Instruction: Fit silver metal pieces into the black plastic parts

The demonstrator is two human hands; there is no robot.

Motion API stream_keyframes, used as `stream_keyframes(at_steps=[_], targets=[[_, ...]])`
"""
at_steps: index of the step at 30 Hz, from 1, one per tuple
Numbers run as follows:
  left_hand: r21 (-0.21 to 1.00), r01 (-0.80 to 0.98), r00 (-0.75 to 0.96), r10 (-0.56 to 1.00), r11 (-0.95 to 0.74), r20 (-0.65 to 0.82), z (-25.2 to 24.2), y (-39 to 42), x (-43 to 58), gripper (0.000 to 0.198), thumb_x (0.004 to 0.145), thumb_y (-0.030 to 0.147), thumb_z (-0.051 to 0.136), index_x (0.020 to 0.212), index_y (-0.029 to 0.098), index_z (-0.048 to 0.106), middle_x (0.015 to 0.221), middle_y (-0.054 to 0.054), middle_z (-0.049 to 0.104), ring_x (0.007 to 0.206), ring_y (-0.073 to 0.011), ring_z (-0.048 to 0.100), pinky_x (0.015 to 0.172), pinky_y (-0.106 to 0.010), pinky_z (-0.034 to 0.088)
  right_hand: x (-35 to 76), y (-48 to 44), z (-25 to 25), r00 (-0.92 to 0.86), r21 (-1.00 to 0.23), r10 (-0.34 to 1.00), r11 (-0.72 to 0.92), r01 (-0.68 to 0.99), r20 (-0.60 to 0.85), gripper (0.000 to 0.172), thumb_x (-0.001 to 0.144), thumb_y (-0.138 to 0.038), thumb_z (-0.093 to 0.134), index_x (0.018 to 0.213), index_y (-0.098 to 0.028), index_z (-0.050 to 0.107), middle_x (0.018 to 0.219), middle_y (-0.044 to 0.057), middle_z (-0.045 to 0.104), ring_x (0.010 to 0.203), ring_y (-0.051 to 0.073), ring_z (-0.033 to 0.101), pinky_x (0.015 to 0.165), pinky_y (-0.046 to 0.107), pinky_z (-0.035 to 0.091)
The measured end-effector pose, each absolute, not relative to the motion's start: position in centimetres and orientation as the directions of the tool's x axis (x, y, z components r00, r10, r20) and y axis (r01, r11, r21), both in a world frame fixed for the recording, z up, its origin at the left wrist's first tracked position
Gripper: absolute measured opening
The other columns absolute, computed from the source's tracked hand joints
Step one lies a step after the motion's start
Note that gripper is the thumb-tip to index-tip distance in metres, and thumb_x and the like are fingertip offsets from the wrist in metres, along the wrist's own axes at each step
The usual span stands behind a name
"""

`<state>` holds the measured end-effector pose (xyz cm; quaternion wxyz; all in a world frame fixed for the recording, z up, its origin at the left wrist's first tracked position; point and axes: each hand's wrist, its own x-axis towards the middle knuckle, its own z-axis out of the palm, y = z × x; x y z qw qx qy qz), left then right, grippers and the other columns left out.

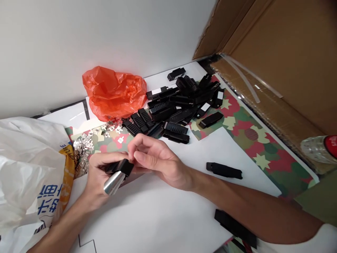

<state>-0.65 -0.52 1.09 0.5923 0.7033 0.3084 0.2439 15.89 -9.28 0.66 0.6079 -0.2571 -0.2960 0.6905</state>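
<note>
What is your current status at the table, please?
Left hand gripping black piece, shiny metal part alongside. Right hand curled close; contact unclear. White plastic bag at left; black parts piled beyond.

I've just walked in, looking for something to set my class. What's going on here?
A person's left hand holds a black piece with a shiny metal part. The right hand is close beside it, fingers bent. Beyond lie piled black parts, an orange bag and scattered small metal pieces.
</note>
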Motion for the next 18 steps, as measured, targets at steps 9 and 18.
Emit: stream_keyframes(at_steps=[9,18], targets=[[0.981,0.163,0.754,0.654,-0.102,-0.057,2.0,-0.4,0.1,0.049,0.073,0.047,0.086,0.048,0.013,0.060,0.043,0.004,0.034,0.045,-0.0053,0.022,0.039,-0.020,0.021,17.0,-9.4,1.5,-0.100,-0.929,0.986,0.090,-0.359,0.134,0.036,0.098,-0.050,0.068,0.081,-0.022,0.053,0.073,-0.004,0.044,0.066,0.012,0.037,0.061,0.027,0.032],[0.970,0.233,0.803,0.576,-0.073,-0.150,3.1,-0.5,0.7,0.054,0.069,0.046,0.084,0.043,0.013,0.049,0.046,0.004,0.027,0.049,-0.0053,0.019,0.039,-0.020,0.015,16.9,-9.2,1.2,-0.069,-0.915,0.990,0.085,-0.395,0.122,0.038,0.094,-0.051,0.074,0.076,-0.020,0.061,0.069,-0.003,0.056,0.063,0.012,0.047,0.059,0.028,0.038]])
